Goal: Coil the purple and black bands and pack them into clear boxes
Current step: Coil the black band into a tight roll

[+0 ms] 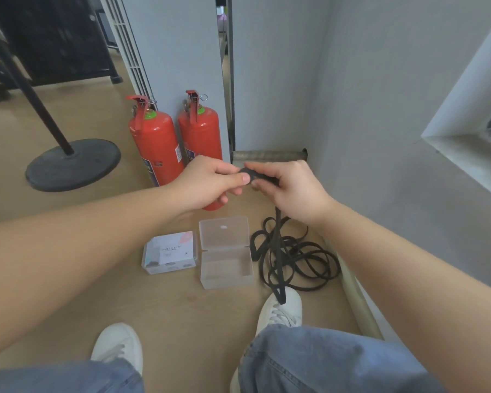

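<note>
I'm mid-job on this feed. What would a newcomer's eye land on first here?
Probably the two red fire extinguishers, standing on the floor against the grey wall just behind the hands. Next, at mid-frame, the left hand and right hand pinch a small coil of the black band. Its loose tail lies heaped to the right of the open clear box.

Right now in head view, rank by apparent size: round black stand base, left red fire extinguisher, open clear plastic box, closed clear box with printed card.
1-2. Round black stand base and left red fire extinguisher: alike, unranked.
3. Open clear plastic box, lid included.
4. Closed clear box with printed card.
</note>
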`<state>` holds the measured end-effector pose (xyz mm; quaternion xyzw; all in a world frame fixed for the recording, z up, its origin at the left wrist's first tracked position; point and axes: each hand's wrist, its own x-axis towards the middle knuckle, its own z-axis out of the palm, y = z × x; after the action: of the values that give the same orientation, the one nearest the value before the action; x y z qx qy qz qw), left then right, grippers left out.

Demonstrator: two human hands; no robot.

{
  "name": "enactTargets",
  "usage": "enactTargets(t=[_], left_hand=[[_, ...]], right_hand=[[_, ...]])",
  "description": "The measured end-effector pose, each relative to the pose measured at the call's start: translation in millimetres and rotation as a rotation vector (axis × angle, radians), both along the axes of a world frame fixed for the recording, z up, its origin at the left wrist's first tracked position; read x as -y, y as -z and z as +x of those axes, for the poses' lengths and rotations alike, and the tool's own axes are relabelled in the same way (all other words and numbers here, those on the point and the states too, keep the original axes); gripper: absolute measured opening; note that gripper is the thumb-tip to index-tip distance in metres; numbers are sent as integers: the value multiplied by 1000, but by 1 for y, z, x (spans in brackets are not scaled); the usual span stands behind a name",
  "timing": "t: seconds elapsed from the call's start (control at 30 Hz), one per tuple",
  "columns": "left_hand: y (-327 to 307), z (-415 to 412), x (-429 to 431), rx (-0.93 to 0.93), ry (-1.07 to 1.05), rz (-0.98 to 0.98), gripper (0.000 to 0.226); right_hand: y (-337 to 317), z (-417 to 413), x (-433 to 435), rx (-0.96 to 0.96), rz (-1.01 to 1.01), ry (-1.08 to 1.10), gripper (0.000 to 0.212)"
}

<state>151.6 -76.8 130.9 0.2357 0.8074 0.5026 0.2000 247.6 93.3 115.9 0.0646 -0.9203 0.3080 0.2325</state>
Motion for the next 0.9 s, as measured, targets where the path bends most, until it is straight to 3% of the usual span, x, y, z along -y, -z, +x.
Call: enactTargets(t=[0.17, 0.33, 0.43, 0.53, 0.73, 0.83, 0.9], left_hand=[[11, 14, -5, 218, -160, 262, 14], [15, 22, -7, 338, -206, 411, 16], [18, 22, -7, 398, -219, 458, 19], [12, 15, -1, 382, -149, 379, 31], [-2, -2, 7, -296, 50, -142, 29], [-5, 0, 7, -460, 86, -256, 23], [-6, 1, 5, -517, 77, -258, 20]], right_hand=[[10, -3, 13, 100, -684, 81, 36], [13, -1, 20, 131, -950, 23, 39], [14, -5, 24, 111, -869, 122, 39], [8, -7, 22, 120, -677, 197, 34], [-7, -2, 16, 147, -11, 111, 28], [-8, -3, 17, 153, 74, 79, 25], [-7, -3, 17, 156, -19, 110, 21]])
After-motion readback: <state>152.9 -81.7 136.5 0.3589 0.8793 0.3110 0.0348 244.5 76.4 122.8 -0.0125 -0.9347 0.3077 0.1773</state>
